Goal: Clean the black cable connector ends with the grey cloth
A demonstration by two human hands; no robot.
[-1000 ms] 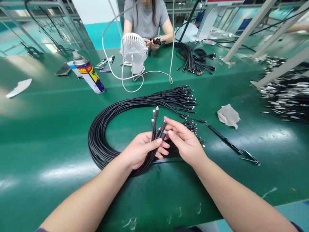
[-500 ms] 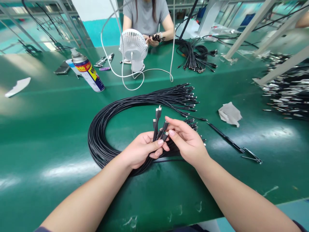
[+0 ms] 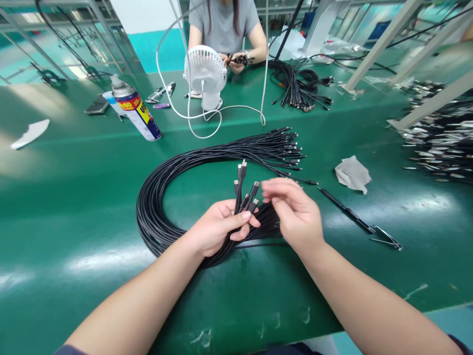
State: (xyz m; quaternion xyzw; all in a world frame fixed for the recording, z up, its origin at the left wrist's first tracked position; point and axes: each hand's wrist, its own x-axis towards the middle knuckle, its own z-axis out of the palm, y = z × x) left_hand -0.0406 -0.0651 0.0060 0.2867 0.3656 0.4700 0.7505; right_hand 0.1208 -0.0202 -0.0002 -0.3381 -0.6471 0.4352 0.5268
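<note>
My left hand (image 3: 227, 227) is closed round several black USB cables (image 3: 241, 185), whose plugs with metal tips stick up and to the right from between thumb and fingers. Just right of those plugs is my right hand (image 3: 295, 209), its fingers bent and apart from the thumb, slightly blurred, with nothing visible in them. Beneath both hands a large bundle of black cables (image 3: 148, 207) curves in a U on the green table. Its far plug ends (image 3: 291, 148) fan out to the right; the near ends are partly hidden behind my right hand.
Tweezers (image 3: 386, 239) and a black pen-like tool (image 3: 345, 209) lie at the right, near a crumpled white cloth (image 3: 353, 174). A spray can (image 3: 138, 111) and a white fan (image 3: 205, 71) stand behind. Across the table, a person (image 3: 225, 29) handles cables. More cables (image 3: 443, 138) are piled far right.
My right hand has moved off the plugs, a little to the right, and its fingers have come away from them. The left hand keeps its hold almost unmoved.
</note>
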